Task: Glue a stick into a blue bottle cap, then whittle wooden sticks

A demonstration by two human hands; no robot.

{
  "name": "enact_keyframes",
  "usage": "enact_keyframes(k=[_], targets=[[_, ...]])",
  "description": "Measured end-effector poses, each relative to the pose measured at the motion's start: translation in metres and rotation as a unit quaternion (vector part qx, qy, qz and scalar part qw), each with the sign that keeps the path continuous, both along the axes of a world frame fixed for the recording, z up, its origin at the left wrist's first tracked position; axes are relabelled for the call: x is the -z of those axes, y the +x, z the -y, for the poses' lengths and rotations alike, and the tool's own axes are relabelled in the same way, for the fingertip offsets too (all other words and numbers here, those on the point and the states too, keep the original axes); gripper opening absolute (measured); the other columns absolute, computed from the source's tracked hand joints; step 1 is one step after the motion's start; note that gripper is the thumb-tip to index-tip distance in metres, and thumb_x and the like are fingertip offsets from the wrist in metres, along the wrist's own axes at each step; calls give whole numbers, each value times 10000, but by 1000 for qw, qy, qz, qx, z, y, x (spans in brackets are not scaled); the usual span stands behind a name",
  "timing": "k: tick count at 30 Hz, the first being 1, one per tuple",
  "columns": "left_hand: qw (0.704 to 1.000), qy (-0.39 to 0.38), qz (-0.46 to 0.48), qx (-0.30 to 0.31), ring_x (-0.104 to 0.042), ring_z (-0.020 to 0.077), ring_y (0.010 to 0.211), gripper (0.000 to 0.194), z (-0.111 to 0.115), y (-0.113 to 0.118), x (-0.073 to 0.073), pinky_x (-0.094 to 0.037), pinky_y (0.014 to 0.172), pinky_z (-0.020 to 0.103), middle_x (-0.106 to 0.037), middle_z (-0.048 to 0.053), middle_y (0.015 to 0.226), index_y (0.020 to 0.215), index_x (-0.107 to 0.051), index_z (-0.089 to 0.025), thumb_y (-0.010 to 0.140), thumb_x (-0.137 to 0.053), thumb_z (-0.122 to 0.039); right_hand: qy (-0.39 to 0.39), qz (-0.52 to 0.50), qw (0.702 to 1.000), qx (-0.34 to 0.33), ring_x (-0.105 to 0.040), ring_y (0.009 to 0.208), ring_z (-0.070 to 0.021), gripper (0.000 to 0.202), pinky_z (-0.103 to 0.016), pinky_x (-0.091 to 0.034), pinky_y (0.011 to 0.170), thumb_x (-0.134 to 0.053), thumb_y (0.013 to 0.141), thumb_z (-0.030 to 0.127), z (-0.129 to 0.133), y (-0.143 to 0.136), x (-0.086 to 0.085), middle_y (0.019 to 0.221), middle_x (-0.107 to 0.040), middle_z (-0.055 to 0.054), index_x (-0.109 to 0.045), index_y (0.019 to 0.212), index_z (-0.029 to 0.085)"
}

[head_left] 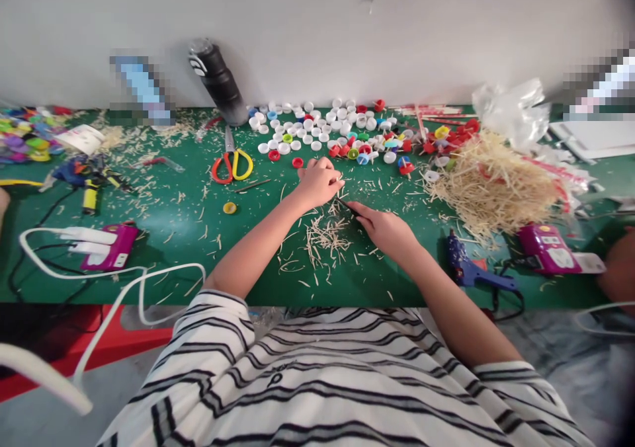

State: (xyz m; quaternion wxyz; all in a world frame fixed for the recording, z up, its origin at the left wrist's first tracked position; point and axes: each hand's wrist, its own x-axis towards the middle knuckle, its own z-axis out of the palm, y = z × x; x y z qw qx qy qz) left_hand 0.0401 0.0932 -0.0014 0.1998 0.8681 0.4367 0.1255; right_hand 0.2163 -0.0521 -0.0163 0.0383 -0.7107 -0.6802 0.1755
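In the middle of the green table, my left hand (320,184) is closed, its fingers curled down towards the surface. Whatever it pinches is too small and hidden to make out. My right hand (381,229) grips a thin dark tool (347,205), its tip reaching to just beside the left fingertips. Whether it is a blade or tweezers is unclear. Below both hands lies a loose heap of pale wood slivers (327,239). Beyond the left hand are many white bottle caps (317,126), and a red cap (297,162) sits close to its knuckles.
Scissors (232,162) with red and yellow handles lie left, before a black bottle (218,83). At right are a pile of thin sticks (501,182), a blue glue gun (469,268) and a purple power socket (546,248). Another purple socket (113,245) with white cables stands left.
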Motion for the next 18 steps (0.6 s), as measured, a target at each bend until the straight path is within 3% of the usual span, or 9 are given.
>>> enact_keyframes(k=[8, 18], targets=[[1000, 12, 14, 4, -482, 307, 1193, 349, -1, 4, 8, -381, 952, 527, -634, 88, 1204, 692, -612, -175, 994, -586, -346, 28, 38, 999, 4, -673, 776, -231, 538, -300, -369, 606, -330, 1095, 426, -1, -4, -11, 1047, -795, -51, -445, 1620, 444], [1000, 9, 21, -10, -493, 300, 1184, 384, -1, 4, 9, -386, 957, 523, -648, 73, 1187, 648, -573, -165, 990, -593, -339, 12, 8, 1000, 3, -697, 782, -230, 534, -295, -392, 616, -326, 1097, 437, -3, -3, -1, 1085, -807, -49, -444, 1618, 446]])
